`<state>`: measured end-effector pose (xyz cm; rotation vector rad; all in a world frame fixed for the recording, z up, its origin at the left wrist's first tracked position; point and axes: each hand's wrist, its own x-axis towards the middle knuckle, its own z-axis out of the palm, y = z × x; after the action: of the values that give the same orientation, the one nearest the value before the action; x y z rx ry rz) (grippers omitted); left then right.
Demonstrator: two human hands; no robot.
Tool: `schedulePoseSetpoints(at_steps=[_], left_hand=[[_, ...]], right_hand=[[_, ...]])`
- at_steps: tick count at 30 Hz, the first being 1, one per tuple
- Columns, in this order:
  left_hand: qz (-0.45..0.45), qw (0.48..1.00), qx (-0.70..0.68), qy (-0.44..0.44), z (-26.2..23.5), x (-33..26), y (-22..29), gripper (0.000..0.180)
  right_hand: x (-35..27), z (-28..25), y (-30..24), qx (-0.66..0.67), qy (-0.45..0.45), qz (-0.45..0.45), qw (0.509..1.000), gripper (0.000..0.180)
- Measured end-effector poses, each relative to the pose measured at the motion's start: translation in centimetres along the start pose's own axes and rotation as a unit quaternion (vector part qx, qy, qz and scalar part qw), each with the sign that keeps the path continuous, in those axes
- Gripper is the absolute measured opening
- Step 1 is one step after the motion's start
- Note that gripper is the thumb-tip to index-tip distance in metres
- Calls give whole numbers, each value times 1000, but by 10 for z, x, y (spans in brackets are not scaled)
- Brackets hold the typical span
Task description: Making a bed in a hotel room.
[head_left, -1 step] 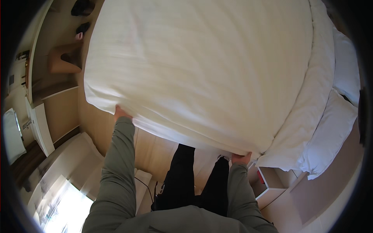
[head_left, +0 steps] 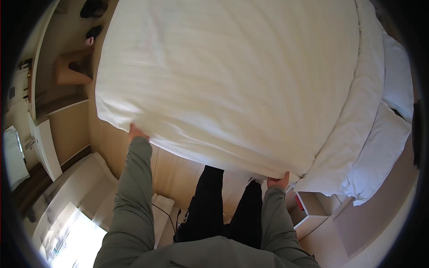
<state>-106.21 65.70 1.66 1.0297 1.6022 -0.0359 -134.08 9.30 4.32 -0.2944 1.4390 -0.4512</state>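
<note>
A wide white duvet (head_left: 223,80) lies spread over the bed, with soft creases running across it. My left hand (head_left: 138,132) grips its near edge close to the left corner, fingers hidden beneath the cloth. Along the same edge, further right, my right hand (head_left: 279,181) pinches the hem with its thumb on top. Between the two hands the edge droops in a shallow curve. At the right, a folded-back band of the duvet (head_left: 342,138) runs beside two white pillows (head_left: 379,154).
An open bedside cabinet (head_left: 310,210) stands just right of my right arm. A brown curved stool (head_left: 67,76) and dark shoes (head_left: 93,32) are at the far left. Sheer curtains (head_left: 85,183) hang by a bright window at lower left. Wooden flooring (head_left: 172,172) shows below the bed edge.
My left hand has shifted slightly left, carrying the duvet's edge with it. My right hand has risen a little, still on the hem.
</note>
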Motion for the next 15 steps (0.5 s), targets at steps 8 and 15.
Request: schedulePoseSetpoints(at_steps=[8,15], left_hand=[[70,996,59,0,-64,31,13,46],[97,977,-96,-161,-26,49,93,52]], right_hand=[[-22,-43,19,-98,16,31,995,34],[-18,-39,19,-210,43,63,975,28]])
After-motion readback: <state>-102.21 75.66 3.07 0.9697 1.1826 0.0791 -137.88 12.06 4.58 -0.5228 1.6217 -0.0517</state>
